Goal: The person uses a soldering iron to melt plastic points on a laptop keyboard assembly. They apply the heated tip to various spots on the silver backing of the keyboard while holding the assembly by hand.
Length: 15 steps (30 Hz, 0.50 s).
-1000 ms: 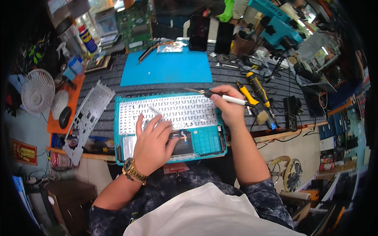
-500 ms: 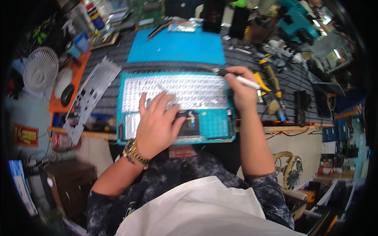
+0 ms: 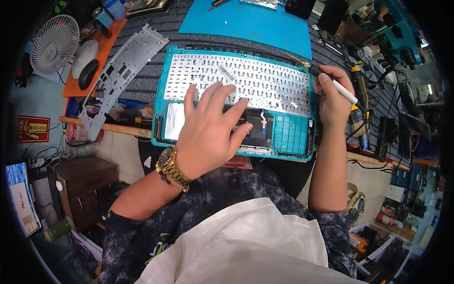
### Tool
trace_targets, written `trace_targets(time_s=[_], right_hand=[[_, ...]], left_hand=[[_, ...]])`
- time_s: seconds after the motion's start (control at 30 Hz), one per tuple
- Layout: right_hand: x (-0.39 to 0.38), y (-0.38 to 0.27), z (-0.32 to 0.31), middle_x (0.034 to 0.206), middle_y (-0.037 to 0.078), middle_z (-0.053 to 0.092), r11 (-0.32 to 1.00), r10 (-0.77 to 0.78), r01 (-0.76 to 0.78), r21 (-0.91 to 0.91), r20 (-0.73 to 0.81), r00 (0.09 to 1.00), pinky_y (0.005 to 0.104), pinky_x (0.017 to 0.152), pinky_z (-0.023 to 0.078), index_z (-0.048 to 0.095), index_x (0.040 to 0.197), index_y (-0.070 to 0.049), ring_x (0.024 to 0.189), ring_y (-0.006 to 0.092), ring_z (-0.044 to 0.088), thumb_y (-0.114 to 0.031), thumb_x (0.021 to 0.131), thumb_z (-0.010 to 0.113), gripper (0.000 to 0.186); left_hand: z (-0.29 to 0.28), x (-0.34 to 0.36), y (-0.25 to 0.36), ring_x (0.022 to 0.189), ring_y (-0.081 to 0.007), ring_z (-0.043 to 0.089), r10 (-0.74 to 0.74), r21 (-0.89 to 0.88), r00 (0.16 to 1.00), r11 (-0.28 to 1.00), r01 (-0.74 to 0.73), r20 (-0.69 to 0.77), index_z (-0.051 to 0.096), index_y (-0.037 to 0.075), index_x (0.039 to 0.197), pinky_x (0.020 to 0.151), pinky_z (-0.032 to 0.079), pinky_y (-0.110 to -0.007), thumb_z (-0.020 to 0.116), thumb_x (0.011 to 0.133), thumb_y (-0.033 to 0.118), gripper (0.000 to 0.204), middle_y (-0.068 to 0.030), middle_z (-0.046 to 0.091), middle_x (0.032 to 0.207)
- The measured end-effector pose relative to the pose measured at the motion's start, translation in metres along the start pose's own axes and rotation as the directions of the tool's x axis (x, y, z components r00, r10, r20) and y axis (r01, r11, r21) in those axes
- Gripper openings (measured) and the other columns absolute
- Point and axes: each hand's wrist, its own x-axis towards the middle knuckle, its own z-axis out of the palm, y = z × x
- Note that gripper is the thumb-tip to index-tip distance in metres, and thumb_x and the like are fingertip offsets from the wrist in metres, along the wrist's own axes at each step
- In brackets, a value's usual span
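Note:
A teal laptop top case point(image 3: 292, 135) lies inside-up at the front of the bench. Its keyboard's silvery, perforated back point(image 3: 272, 83) faces me and carries a barcode label. My left hand point(image 3: 206, 128) rests over the lower left of that keyboard back and the parts below it, fingers spread and holding nothing. Just beyond the case's right edge, my right hand point(image 3: 334, 97) grips a soldering iron point(image 3: 345, 91) with a white handle and a black front part. Its thin metal end points left, close to the case's far right corner.
A perforated grey metal plate point(image 3: 124, 71) lies at the left, overhanging the bench edge. Behind the case is a blue mat point(image 3: 250, 26). A black-and-yellow tool point(image 3: 360, 90) lies right of my right hand. A white fan point(image 3: 54, 45) and a black mouse point(image 3: 88, 74) are farther left.
The whole view has shifted, so the bench sits higher and farther right in it. My left hand stays on the keyboard back, and my right hand still holds the soldering iron.

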Motion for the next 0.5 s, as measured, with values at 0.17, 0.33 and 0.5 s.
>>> trace_targets(time_s=[0.17,0.33,0.5], right_hand=[[0.000,0.000,0.000,0.095,0.008,0.074,1.000,-0.011,0.011,0.014,0.013,1.000,0.0250,0.071,0.049,0.074,0.118,0.005,0.077,0.0111,0.063,-0.003,0.097,0.076,0.023],[0.000,0.001,0.000,0.095,0.010,0.074,1.000,-0.010,0.009,0.022,0.016,1.000,0.0261,0.072,0.049,0.073,0.119,0.005,0.078,0.0121,0.063,-0.002,0.097,0.075,0.023],[-0.001,-0.001,0.001,0.095,0.011,0.073,0.999,0.000,0.000,0.048,-0.001,1.000,0.0266,0.074,0.049,0.071,0.121,0.006,0.079,0.0133,0.063,-0.002,0.098,0.074,0.024]], left_hand=[[-0.001,-0.001,-0.003,0.144,-0.0414,0.052,-0.009,-0.002,1.000,1.000,0.009,0.025,0.072,0.009,0.136,0.121,0.025,-0.072,0.073,0.100,0.033,0.044,-0.0183,0.059,0.147],[-0.004,-0.001,-0.006,0.144,-0.0414,0.052,-0.024,-0.021,0.999,0.999,0.025,0.044,0.070,0.010,0.140,0.121,0.025,-0.072,0.072,0.101,0.034,0.046,-0.0179,0.058,0.149],[-0.010,-0.002,-0.011,0.145,-0.0406,0.052,-0.038,-0.016,0.998,0.999,0.039,0.044,0.071,0.011,0.138,0.122,0.026,-0.070,0.077,0.096,0.035,0.049,-0.0166,0.059,0.149]])
